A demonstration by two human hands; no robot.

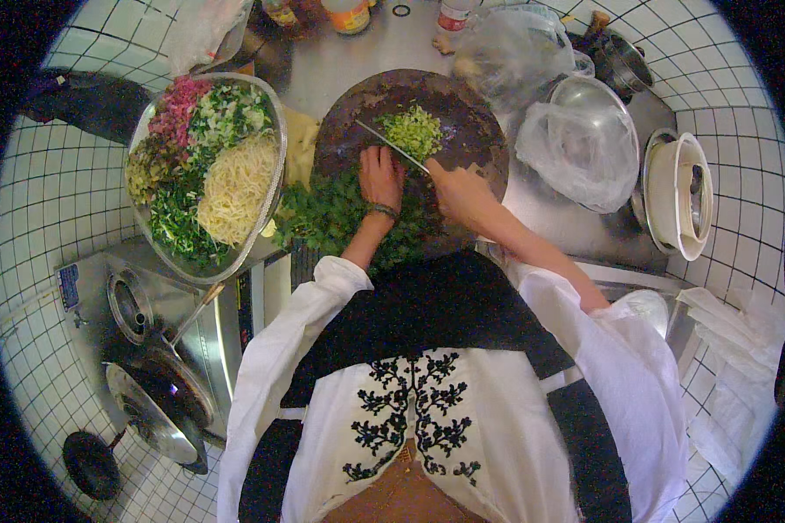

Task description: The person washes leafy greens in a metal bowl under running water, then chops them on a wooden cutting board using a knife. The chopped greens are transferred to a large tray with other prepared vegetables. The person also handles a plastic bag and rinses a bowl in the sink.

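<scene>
My right hand (458,193) grips a kitchen knife, its blade (392,146) slanting across a round, dark chopping board (487,124). Just left of the blade, the curled fingers of my left hand (382,180) press down on a bunch of leafy green herbs (327,212). Those herbs look like coriander and spread under my wrist towards the board's near left edge. What lies beneath my fingertips is hidden. Beyond the blade sits a heap of chopped pale-green stems (412,129).
On the left, a large perforated tray (282,153) holds noodle-like strands and several chopped foods. A metal bowl (592,98) with a plastic bag (569,157) stands right, near white basins (690,196). Jars (348,16) line the back. A wok (176,386) sits lower left.
</scene>
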